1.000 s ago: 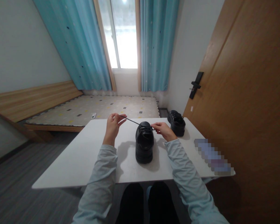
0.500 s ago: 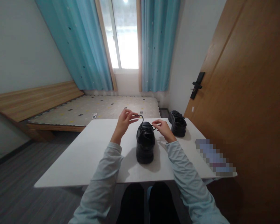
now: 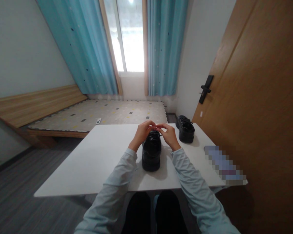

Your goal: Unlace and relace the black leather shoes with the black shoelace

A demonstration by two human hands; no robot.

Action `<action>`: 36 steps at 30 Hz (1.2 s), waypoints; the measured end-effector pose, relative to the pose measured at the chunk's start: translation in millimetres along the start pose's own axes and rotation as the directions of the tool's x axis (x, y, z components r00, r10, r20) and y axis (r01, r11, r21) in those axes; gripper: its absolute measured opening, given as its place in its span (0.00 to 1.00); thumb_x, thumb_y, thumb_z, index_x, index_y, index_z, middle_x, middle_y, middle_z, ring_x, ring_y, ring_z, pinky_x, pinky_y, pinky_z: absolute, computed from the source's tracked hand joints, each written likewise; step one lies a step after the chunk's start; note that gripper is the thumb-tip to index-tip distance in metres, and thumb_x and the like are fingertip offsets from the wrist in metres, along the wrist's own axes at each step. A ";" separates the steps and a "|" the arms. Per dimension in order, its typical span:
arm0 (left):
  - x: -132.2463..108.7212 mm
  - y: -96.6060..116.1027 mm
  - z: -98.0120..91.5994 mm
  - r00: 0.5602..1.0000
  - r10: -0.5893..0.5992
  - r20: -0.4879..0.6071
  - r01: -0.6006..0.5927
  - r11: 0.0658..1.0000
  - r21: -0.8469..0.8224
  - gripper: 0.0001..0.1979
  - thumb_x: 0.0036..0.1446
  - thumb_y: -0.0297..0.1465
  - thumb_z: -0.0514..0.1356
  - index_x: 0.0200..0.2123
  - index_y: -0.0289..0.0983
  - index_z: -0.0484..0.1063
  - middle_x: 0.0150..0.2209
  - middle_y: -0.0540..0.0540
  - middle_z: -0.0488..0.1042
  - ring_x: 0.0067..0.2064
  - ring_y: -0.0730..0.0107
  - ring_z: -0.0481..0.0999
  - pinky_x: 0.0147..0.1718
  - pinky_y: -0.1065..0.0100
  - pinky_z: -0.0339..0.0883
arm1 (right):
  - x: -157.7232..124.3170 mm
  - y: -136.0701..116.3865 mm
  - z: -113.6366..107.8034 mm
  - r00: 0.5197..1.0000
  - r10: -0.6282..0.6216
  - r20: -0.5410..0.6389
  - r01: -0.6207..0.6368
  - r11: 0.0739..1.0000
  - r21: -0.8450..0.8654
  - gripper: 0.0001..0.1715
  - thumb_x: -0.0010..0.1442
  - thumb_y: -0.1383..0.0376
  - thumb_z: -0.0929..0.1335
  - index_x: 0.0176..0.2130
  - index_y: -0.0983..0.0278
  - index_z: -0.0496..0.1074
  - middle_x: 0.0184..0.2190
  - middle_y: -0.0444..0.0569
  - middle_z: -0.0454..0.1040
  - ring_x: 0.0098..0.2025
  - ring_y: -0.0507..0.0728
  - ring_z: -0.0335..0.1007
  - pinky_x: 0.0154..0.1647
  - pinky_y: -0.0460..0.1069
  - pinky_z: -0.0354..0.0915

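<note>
Near the middle of the white surface (image 3: 92,162), a little toward its far edge, stands one black shoe (image 3: 151,152), its heel toward the person's edge and its toe pointing toward the window. A second black shoe (image 3: 185,129) sits alone at the far right corner, well apart from the hands. That makes two shoes, two hands and one blurred flat thing (image 3: 224,164) lying along the right edge.

Both hands meet over the laced top of the nearer shoe. The left hand (image 3: 143,130) comes in from the left with fingers curled and pinched together at the laces (image 3: 156,133); the right hand (image 3: 168,134) mirrors it from the right, fingertips closed on the same spot. The fingertips of the two hands nearly touch above the tongue. The lace itself is mostly hidden under the fingers, so which strand each hand holds I cannot tell. The shoe lies directly beneath and just short of the hands, between both pale blue sleeves.
</note>
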State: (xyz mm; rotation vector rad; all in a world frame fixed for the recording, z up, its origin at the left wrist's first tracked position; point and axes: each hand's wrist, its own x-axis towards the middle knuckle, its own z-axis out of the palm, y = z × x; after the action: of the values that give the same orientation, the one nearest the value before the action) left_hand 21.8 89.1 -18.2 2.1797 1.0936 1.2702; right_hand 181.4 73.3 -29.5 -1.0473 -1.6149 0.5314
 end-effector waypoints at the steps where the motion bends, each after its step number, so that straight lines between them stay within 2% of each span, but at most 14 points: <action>1: -0.8 -1.7 -0.3 1.000 -0.004 -0.007 0.004 1.000 -0.010 0.05 0.57 0.30 0.57 0.32 0.38 0.72 0.34 0.49 0.75 0.35 0.71 0.75 0.36 0.71 0.68 | 0.3 1.0 -0.3 1.000 -0.014 0.008 0.015 0.999 -0.050 0.05 0.56 0.65 0.69 0.34 0.62 0.77 0.33 0.48 0.78 0.39 0.57 0.71 0.47 0.51 0.63; 5: -2.4 -5.5 -5.2 1.000 0.014 0.004 -0.014 0.999 0.045 0.04 0.56 0.31 0.60 0.33 0.38 0.74 0.36 0.47 0.72 0.37 0.70 0.74 0.35 0.70 0.69 | 1.0 5.3 -1.9 0.996 -0.077 0.048 0.088 0.950 -0.300 0.06 0.57 0.67 0.69 0.33 0.60 0.78 0.34 0.51 0.77 0.40 0.60 0.67 0.46 0.54 0.59; 8: -2.4 -6.0 -10.2 0.998 0.046 0.036 -0.053 0.971 0.232 0.03 0.51 0.31 0.65 0.32 0.39 0.76 0.38 0.46 0.72 0.42 0.64 0.71 0.41 0.65 0.68 | 2.0 6.7 -4.2 0.987 -0.120 0.107 0.157 0.859 -0.488 0.09 0.60 0.67 0.67 0.35 0.60 0.78 0.37 0.52 0.76 0.44 0.61 0.63 0.46 0.55 0.55; 11: -1.4 -4.5 -13.0 0.991 0.064 0.117 -0.105 0.913 0.394 0.03 0.47 0.30 0.68 0.29 0.40 0.79 0.39 0.45 0.73 0.44 0.61 0.69 0.47 0.60 0.64 | 4.3 4.5 -6.8 0.971 -0.141 0.191 0.227 0.786 -0.575 0.10 0.62 0.68 0.65 0.36 0.62 0.77 0.37 0.52 0.75 0.45 0.61 0.62 0.43 0.53 0.53; 14: 0.3 -0.4 -13.8 0.982 0.050 0.180 -0.131 0.874 0.468 0.04 0.46 0.31 0.69 0.30 0.42 0.80 0.39 0.45 0.74 0.43 0.60 0.68 0.46 0.61 0.63 | 6.6 -0.3 -8.4 0.962 -0.124 0.243 0.250 0.757 -0.604 0.09 0.62 0.70 0.64 0.38 0.64 0.75 0.36 0.52 0.76 0.43 0.60 0.63 0.42 0.52 0.53; 20: 3.4 8.5 -13.8 0.974 -0.032 0.225 -0.099 0.833 0.545 0.05 0.49 0.32 0.67 0.32 0.42 0.81 0.38 0.44 0.75 0.42 0.60 0.70 0.44 0.63 0.63 | 9.0 -3.7 -9.0 0.927 -0.070 0.368 0.299 0.729 -0.616 0.12 0.62 0.72 0.64 0.37 0.62 0.76 0.37 0.51 0.77 0.44 0.60 0.64 0.43 0.52 0.52; 25: 3.6 12.8 -15.2 0.966 -0.112 0.234 -0.040 0.827 0.561 0.06 0.49 0.32 0.66 0.33 0.43 0.80 0.37 0.45 0.75 0.40 0.61 0.72 0.37 0.67 0.64 | 15.4 3.8 -5.6 0.898 -0.067 0.435 0.306 0.805 -0.507 0.13 0.58 0.75 0.65 0.35 0.63 0.79 0.36 0.51 0.77 0.42 0.57 0.67 0.42 0.50 0.57; 28: 3.8 16.2 -17.5 0.956 -0.168 0.242 0.013 0.843 0.537 0.06 0.50 0.32 0.66 0.33 0.43 0.80 0.37 0.46 0.75 0.39 0.62 0.74 0.35 0.68 0.64 | 21.7 5.4 -6.2 0.899 -0.046 0.436 0.245 0.878 -0.411 0.12 0.54 0.77 0.68 0.34 0.64 0.79 0.32 0.50 0.78 0.37 0.54 0.69 0.40 0.47 0.60; 31: 4.8 20.4 -18.8 0.945 -0.197 0.260 0.022 0.833 0.553 0.06 0.50 0.35 0.66 0.31 0.41 0.80 0.36 0.43 0.75 0.40 0.60 0.74 0.37 0.67 0.65 | 29.1 4.3 -9.9 0.891 -0.003 0.454 0.162 0.936 -0.311 0.13 0.50 0.77 0.71 0.36 0.64 0.78 0.28 0.47 0.78 0.31 0.52 0.70 0.36 0.46 0.61; 36: 4.5 26.8 -17.3 0.947 -0.207 0.247 0.022 0.805 0.593 0.07 0.51 0.36 0.65 0.29 0.39 0.81 0.36 0.40 0.74 0.40 0.58 0.73 0.42 0.64 0.66 | 41.7 7.5 -13.2 0.844 0.135 0.519 -0.036 0.980 -0.196 0.12 0.46 0.76 0.72 0.33 0.67 0.75 0.24 0.46 0.77 0.27 0.51 0.71 0.29 0.44 0.61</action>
State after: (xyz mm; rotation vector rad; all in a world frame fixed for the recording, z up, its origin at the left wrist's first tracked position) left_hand 19.8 75.2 10.9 2.5685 1.6100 0.5419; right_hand 195.4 109.9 -8.7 -1.1760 -2.1432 0.7997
